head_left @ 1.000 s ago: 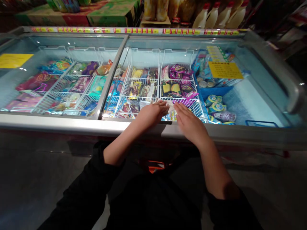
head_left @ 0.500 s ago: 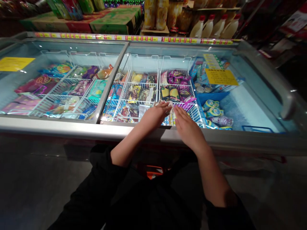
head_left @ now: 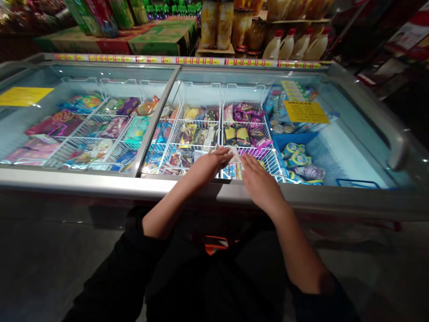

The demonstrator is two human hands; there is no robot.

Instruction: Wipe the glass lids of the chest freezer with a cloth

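A crumpled white cloth (head_left: pixel 235 154), perhaps a paper wipe, lies between my hands above the front of a chest freezer's glass lid. My left hand (head_left: pixel 210 164) bends inward at the wrist, its fingers together and pressed over the cloth, which peeks out past the fingertips. My right hand (head_left: pixel 260 180) reaches forward with straight fingers close together, their tips at the cloth's right edge. Both palms face down and are hidden, as is part of the cloth. Beneath the glass, wire baskets (head_left: pixel 219 120) hold wrapped ice creams (head_left: pixel 241 134).
The freezer's metal front rim (head_left: pixel 83 181) runs under my wrists. A metal divider (head_left: pixel 157 118) crosses the lid on the left. Yellow notices (head_left: pixel 306 112) lie on the glass. Behind stand jars (head_left: pixel 224 27), white jugs (head_left: pixel 286 44) and green cartons (head_left: pixel 164 36). A dark curved handle (head_left: pixel 398 150) is at right.
My left hand has shifted left and slightly down, so the gap between my hands is wider and more cloth shows. My right hand has moved slightly down. The view has tilted up a little.
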